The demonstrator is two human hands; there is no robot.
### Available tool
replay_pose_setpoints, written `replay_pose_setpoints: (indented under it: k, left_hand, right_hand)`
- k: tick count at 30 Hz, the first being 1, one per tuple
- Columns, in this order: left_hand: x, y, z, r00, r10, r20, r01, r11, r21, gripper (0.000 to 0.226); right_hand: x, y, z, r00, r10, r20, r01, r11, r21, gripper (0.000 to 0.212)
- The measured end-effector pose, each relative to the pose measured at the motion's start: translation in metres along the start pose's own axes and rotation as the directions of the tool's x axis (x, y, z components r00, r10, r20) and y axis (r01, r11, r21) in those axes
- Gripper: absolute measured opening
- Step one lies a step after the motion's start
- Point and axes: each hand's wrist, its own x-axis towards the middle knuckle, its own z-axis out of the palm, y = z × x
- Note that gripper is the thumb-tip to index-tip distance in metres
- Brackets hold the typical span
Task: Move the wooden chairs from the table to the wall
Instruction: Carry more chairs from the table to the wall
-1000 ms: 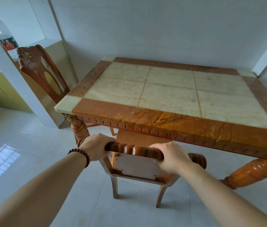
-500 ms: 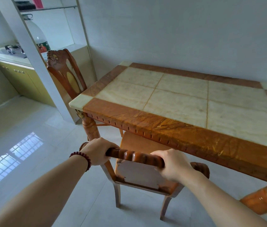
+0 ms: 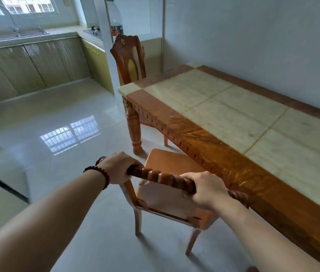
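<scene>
A wooden chair (image 3: 167, 163) stands on the floor beside the long edge of the stone-topped table (image 3: 233, 118), its seat mostly out from under the top. My left hand (image 3: 119, 166) and my right hand (image 3: 207, 188) both grip its carved top rail. A second wooden chair (image 3: 128, 59) with a tall carved back stands at the table's far short end, next to a white pillar.
The table's turned leg (image 3: 134, 130) stands just beyond the held chair. Kitchen cabinets (image 3: 37, 61) with a sink and tap line the far left wall. A large bottle (image 3: 116, 18) sits on the counter behind the pillar. Glossy tiled floor (image 3: 61, 122) spreads to the left.
The chair has come out from under the table and turned left with my view; the kitchen cabinets and window have come into sight. Both hands keep their grip on the rail.
</scene>
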Motion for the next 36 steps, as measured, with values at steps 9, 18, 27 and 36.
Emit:
replay_pose_setpoints:
  k: [9, 18, 27, 36]
  left_hand:
    - [-0.09, 0.091, 0.03, 0.994, -0.104, -0.035, 0.103, 0.995, -0.017, 0.022]
    - [-0.218, 0.219, 0.078, 0.977, -0.206, -0.055, 0.203, 0.977, -0.066, 0.018]
    - [-0.307, 0.361, 0.122, 0.942, -0.326, -0.082, 0.32, 0.945, -0.07, 0.033]
    - [-0.389, 0.529, 0.17, 0.884, -0.462, -0.066, 0.453, 0.884, -0.119, 0.036]
  right_hand:
    - [-0.086, 0.038, -0.008, 0.991, -0.136, 0.008, 0.136, 0.99, -0.024, 0.033]
    - [-0.229, 0.074, -0.021, 0.965, -0.244, 0.095, 0.248, 0.968, -0.031, 0.042]
    - [-0.353, 0.139, -0.033, 0.923, -0.354, 0.151, 0.356, 0.934, 0.015, 0.044]
    - [-0.484, 0.222, -0.049, 0.849, -0.495, 0.187, 0.5, 0.866, 0.023, 0.041]
